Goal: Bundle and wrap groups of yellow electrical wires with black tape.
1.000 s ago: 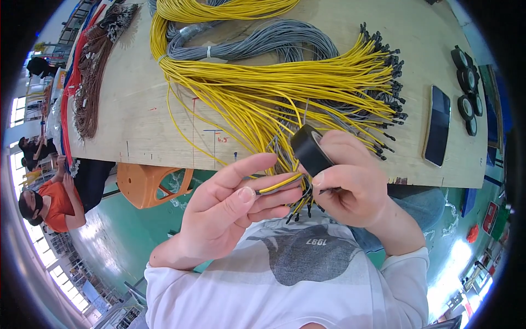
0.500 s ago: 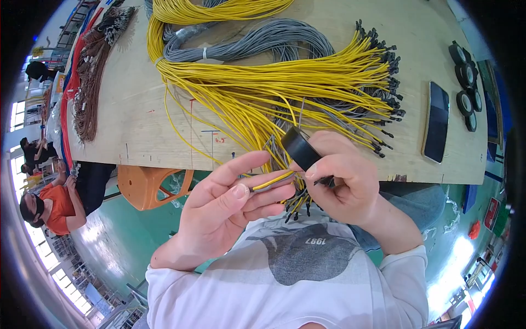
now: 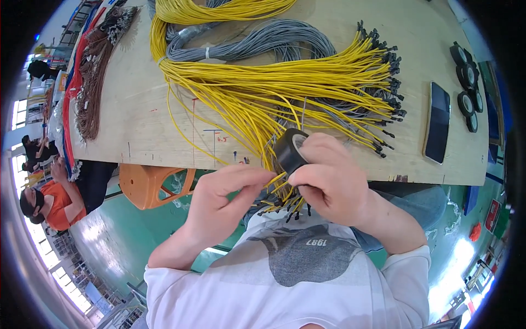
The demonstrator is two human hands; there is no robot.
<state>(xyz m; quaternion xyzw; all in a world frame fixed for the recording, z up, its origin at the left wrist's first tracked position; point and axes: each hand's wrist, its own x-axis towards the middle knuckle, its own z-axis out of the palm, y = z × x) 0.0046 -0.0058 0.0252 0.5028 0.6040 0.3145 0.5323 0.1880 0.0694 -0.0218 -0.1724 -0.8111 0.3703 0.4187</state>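
Observation:
Close to the table's front edge, my right hand (image 3: 339,178) is closed on a roll of black tape (image 3: 288,152), its side tilted toward my fingers. To its left, the thumb and forefinger of my left hand (image 3: 219,200) pinch a yellow cable (image 3: 278,179). The fingertips of both hands are close together along this cable. Below them, several cable ends with black connectors (image 3: 296,208) hang over the table edge. A large bundle of yellow cables (image 3: 257,74) stretches across the table beyond my hands, with a grey cable bundle (image 3: 252,44) behind it.
On the right lie a phone (image 3: 436,123) and several tape rolls (image 3: 467,75). Brown cables (image 3: 92,90) and red tubing (image 3: 68,118) lie far left. An orange stool (image 3: 148,185) stands below the table edge; a seated person in orange (image 3: 57,205) works at the left.
My left hand has gone from open-palmed under the cable to pinching it, turned over and nearer the tape. The tape roll has tilted and shifted slightly left with my right hand.

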